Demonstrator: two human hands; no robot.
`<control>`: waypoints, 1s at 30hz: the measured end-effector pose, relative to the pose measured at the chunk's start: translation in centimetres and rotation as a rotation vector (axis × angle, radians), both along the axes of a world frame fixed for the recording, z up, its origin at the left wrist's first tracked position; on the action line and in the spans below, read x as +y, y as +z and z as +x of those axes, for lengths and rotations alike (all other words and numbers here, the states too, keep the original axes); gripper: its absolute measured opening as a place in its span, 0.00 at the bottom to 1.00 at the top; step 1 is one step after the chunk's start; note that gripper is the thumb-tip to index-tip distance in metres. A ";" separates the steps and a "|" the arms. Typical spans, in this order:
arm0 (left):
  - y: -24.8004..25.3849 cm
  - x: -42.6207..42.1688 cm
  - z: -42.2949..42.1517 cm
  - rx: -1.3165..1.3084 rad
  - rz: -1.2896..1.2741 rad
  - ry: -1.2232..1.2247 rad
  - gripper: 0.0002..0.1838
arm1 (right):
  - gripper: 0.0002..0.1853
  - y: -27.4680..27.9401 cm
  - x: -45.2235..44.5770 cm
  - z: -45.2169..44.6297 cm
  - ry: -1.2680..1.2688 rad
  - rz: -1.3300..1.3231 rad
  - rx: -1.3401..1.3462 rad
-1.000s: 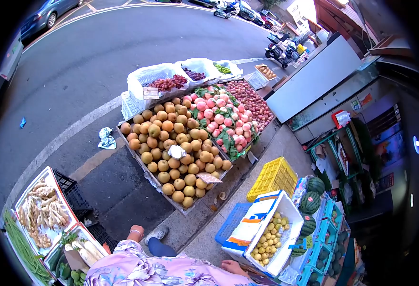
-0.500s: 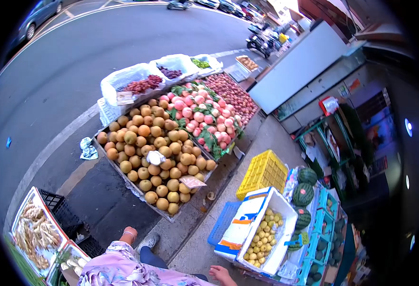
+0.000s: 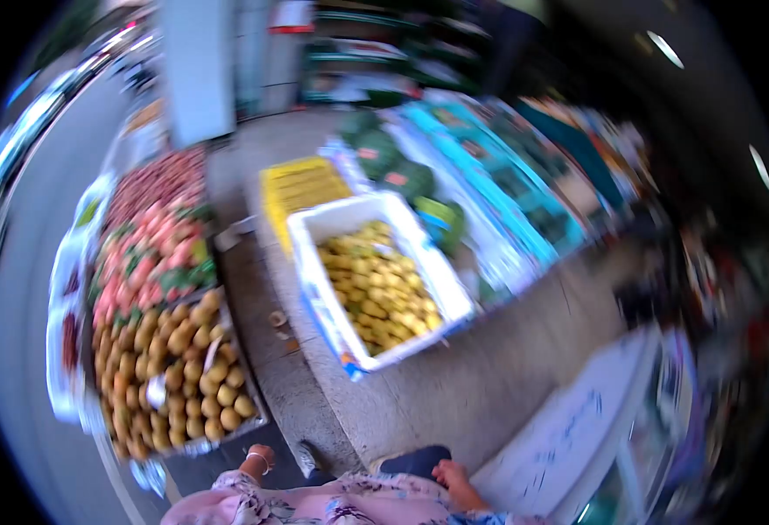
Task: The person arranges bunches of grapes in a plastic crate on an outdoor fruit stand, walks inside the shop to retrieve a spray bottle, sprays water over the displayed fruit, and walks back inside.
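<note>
Pavement (image 3: 489, 385) fills the middle of the head view, with a road (image 3: 47, 280) along its left and a dim, blurred shop interior at the upper right. Brown fruit (image 3: 174, 376) lies heaped on a stand at the left, pink fruit (image 3: 152, 262) just beyond it. A white box (image 3: 441, 284) of yellow fruit (image 3: 371, 289) sits near the centre, a yellow crate (image 3: 301, 188) behind it and watermelons (image 3: 409, 179) beside it. At the bottom, the left hand (image 3: 259, 457) is near the brown fruit, apart from it; blur hides whether its fingers are spread or pressed together. The right hand (image 3: 451, 475) looks loosely curled, how far I cannot tell, near a pale board (image 3: 568, 429).
</note>
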State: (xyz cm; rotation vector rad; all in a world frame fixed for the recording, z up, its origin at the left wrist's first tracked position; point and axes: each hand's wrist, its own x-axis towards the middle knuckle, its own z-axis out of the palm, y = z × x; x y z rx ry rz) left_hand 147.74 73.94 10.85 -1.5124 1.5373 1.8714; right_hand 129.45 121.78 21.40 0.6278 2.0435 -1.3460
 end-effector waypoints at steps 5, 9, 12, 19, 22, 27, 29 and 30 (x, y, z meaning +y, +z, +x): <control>4.4 8.9 -16.0 -0.183 -0.234 -0.385 0.10 | 0.08 -2.9 10.4 -4.5 -0.233 0.016 0.422; 12.0 19.8 -27.9 -0.095 -0.989 -1.998 0.11 | 0.08 -4.2 17.2 -7.7 -0.243 0.047 0.317; 14.4 29.8 -37.2 0.117 -0.337 -1.523 0.12 | 0.07 -1.6 22.6 -9.5 -0.262 -0.142 0.224; 27.3 48.7 -46.3 0.251 -0.045 -1.006 0.17 | 0.08 -0.9 33.7 -13.3 -0.298 0.244 0.320; 26.9 48.8 -49.8 0.210 -0.060 -1.014 0.16 | 0.09 -4.9 35.4 -14.7 -0.497 0.098 0.319; 21.4 44.4 -52.8 -0.252 -0.181 -0.744 0.12 | 0.13 -0.4 36.6 -15.3 -0.407 -0.065 0.086; 19.8 42.9 -53.9 -0.348 -0.184 -0.692 0.12 | 0.16 -0.8 37.2 -17.0 -0.228 0.052 0.143; 19.1 42.7 -55.0 -0.382 -0.189 -0.702 0.12 | 0.17 -0.3 37.1 -17.5 -0.116 0.142 0.189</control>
